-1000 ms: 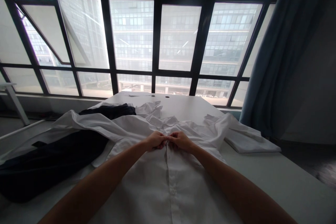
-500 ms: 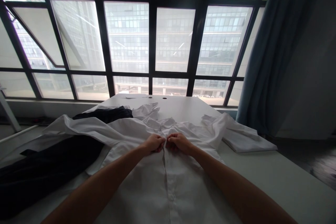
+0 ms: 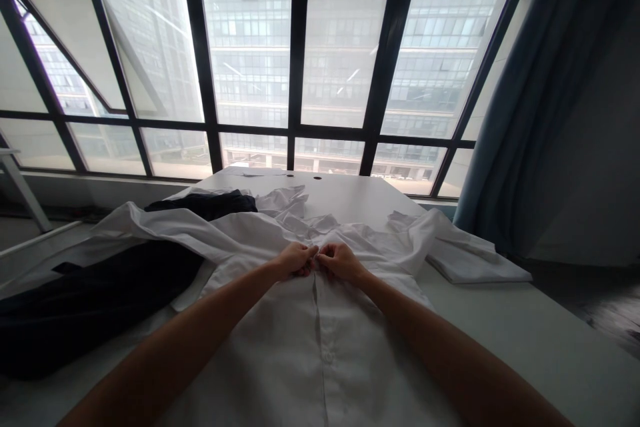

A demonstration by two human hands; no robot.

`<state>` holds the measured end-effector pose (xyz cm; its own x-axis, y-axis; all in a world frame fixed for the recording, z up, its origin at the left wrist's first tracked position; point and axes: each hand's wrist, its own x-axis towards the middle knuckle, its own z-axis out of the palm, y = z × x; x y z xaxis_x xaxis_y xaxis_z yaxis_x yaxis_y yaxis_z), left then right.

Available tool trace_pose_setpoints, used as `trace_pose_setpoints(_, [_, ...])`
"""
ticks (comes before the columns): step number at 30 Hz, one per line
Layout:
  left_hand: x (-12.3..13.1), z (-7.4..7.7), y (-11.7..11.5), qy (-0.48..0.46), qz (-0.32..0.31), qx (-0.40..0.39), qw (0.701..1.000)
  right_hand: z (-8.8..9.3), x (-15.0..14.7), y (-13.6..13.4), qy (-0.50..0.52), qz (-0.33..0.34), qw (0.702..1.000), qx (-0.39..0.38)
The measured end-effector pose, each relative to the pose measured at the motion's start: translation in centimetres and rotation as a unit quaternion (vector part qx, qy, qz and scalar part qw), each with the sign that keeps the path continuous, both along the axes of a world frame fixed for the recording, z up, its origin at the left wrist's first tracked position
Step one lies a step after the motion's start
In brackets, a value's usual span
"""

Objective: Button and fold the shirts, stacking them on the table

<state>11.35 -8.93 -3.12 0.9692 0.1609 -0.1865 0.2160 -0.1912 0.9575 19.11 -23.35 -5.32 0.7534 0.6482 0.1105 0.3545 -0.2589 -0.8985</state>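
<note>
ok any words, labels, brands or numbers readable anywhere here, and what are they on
None readable on the white button-front shirt or the dark garment.
Small dark marks on the white table at its far end: too small to tell.

Left forearm and right forearm: bare from the lower frame edge to the wrist, smooth, widest near the camera, tapering evenly toward the wrists. Left hand and right hand: bare as well, with slim fingers and rounded knuckles. Fingernails too small to make out.
</note>
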Motion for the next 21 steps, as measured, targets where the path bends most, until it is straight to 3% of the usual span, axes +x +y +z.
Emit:
trace_pose_setpoints(5, [0.4,-0.4,-0.1,0.004,0.014,-0.001,1.0,-0.5,-0.2,0.5,-0.089,-0.038,0.995,-0.019])
trace_pose_setpoints(11, [0.4,-0.1,-0.3,0.016,0.041,-0.008,0.999,-0.3,-0.1,0.3,-0.081,-0.022,0.996,-0.025])
trace_pose_setpoints(21, [0.4,-0.4,-0.4,-0.004,0.037,0.004,0.999,1.6,-0.5,-0.1,0.062,0.008,0.997,-0.042])
